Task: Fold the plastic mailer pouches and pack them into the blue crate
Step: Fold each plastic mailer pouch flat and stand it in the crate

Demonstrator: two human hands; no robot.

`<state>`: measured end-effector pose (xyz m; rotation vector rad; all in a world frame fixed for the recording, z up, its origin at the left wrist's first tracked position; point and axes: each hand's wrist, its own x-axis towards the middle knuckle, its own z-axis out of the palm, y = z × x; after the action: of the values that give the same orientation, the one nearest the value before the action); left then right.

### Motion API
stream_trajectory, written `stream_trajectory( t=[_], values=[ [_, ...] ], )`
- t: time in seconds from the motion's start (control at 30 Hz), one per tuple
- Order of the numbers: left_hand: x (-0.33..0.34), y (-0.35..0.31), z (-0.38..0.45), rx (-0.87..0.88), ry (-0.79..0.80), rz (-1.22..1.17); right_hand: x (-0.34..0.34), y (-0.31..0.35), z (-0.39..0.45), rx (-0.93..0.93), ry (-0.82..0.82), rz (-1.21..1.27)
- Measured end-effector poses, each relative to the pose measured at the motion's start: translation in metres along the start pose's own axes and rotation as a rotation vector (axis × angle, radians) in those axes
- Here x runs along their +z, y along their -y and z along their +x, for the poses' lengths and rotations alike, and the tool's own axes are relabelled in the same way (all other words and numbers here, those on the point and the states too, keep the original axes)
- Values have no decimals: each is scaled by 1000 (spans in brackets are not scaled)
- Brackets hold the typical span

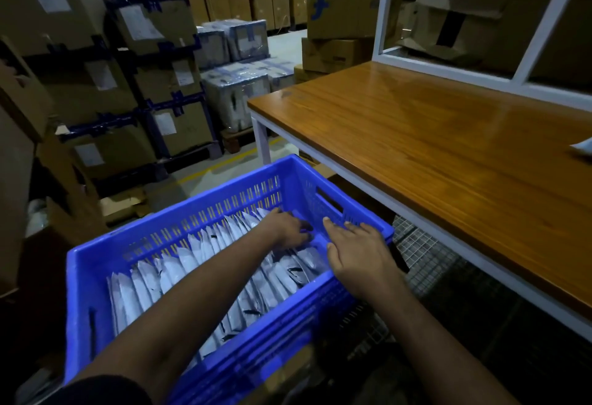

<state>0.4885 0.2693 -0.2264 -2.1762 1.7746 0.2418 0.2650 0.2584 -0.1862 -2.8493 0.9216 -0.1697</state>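
Down in the blue slotted plastic crate (96, 263), right at its far end by the handle cutout, the person is working both hands in at once. So this is looking like the packing step, not the folding one: the row is being tidied or squeezed along to open a gap at that end.

The left hand (288, 231) is reaching down with curled fingers onto the tops of the last few folded white plastic mailer pouches (179, 263). Whether it's actually pinching one or just pressing on them is hard to tell, since the fingertips are buried in shadow. The right hand (355, 250) is lying flat and spread, fingers straight, holding nothing, hovering over or resting near the crate's right-hand end wall.

The crate is pretty full already. The pouches are standing on edge in a long file running from the near left corner towards the far right end, leaning a bit, with dark print showing on some. There's a small bare patch of crate floor at the far right end, so room for a few more, probably.

Next move, as a guess: push the row back tight, then go fetch another pouch. A white scrap of something (581, 148) is poking in at the right edge of the brown wooden desk (416, 148), possibly the next pouch, but too little is showing to say. The desk is sitting just beside the crate.
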Motion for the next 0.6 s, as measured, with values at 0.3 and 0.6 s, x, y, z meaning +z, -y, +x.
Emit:
stream_trajectory(
  t=[0.3, 0.6],
  values=[
    [2, -16, -11, -79, 149, 159, -4, 1, -1, -12, 2, 0],
    [-3, -15, -34, -52, 13, 51, -29, 1, -14, -69, 1, 56]
  ],
)
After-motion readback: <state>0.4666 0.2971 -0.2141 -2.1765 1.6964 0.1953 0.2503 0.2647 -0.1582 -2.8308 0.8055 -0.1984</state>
